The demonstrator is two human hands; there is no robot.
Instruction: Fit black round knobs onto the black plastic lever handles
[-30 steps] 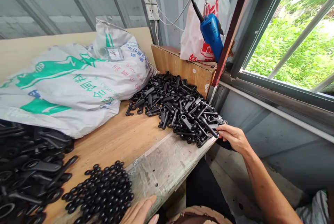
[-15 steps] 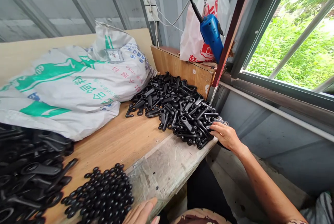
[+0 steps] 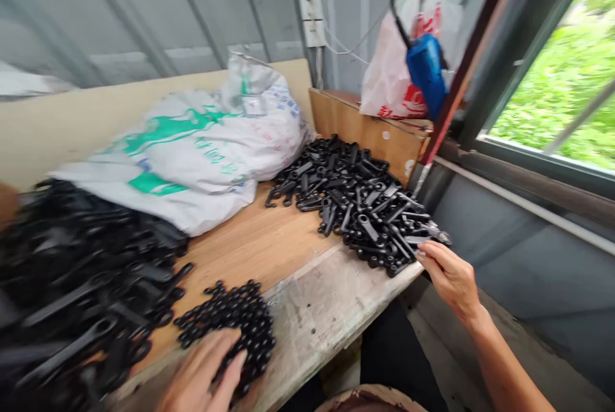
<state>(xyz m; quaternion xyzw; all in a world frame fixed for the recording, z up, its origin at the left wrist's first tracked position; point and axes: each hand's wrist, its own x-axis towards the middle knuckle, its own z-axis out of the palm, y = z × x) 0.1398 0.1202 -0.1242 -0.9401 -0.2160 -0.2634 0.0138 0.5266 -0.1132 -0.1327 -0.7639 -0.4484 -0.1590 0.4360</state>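
My left hand (image 3: 204,370), a little blurred, reaches over a pile of small round black beads (image 3: 257,319); its thumb and fingers are spread apart. At the right end of the bench, my right hand (image 3: 451,277) has its fingers pinched together at the edge of a heap of black plastic lever-like parts (image 3: 346,194) with ring-shaped ends. Whatever lies between those fingertips is too small or hidden to make out.
A larger black heap of similar parts (image 3: 96,290) lies at the left. Behind it slumps a white woven sack (image 3: 206,149) with green print. A blue power tool (image 3: 427,72) hangs by a red post, beside a plastic bag (image 3: 389,72). The bench's front edge (image 3: 336,335) runs diagonally.
My left hand has come further into view and over the beads, its fingers now curved. The view has swung left. My right hand stays by the edge of the parts heap.
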